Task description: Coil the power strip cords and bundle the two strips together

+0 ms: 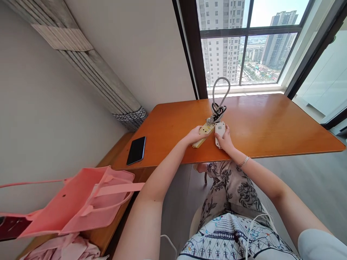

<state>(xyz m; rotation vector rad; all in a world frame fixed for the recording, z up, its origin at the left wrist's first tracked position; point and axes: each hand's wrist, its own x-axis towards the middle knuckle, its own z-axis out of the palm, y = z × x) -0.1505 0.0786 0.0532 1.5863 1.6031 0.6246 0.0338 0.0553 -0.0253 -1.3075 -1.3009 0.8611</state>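
Observation:
My left hand (196, 135) is closed around a yellowed power strip (205, 130), which lies at a slant near the table's front edge. Beside it, my right hand (225, 139) grips a smaller white power strip (220, 129) that points away from me. Just beyond both strips sits a bundle of grey and black cable (218, 111), with one grey loop standing up toward the window. A plug appears to be in the far end of the yellowed strip; the details there are too small to tell.
Both strips are over an orange-brown wooden table (271, 126). A dark phone (136, 150) lies at the table's left end. A pink bag (89, 202) stands at lower left, with pink cloth (67, 249) below it. The window (244, 47) is behind the table, and a curtain (108, 79) hangs at left.

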